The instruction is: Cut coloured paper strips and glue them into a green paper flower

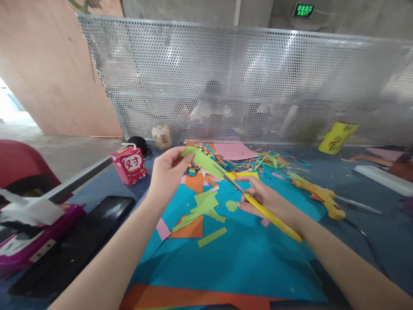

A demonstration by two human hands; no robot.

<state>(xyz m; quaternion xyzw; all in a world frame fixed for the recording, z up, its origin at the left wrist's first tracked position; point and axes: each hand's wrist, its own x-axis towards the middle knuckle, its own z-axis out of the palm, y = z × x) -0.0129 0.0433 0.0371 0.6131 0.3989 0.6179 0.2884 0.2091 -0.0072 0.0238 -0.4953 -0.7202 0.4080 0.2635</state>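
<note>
My left hand (167, 170) pinches a piece of light green paper (204, 160) and holds it up above the table. My right hand (265, 199) grips yellow-handled scissors (254, 201), whose blades reach the green paper's lower edge. Below the hands lies a large blue paper sheet (245, 254) strewn with green scraps (203, 206), an orange piece (192, 228) and a small round green cut-out (231, 206).
A heap of coloured paper cuttings (238, 158) lies behind the hands. A red drink carton (129, 164) stands at the left, a black tablet (80, 241) and a pink case (29, 241) nearer. A yellow glue gun (321, 197) lies at the right. A perforated metal screen (258, 82) backs the table; a person sits behind it.
</note>
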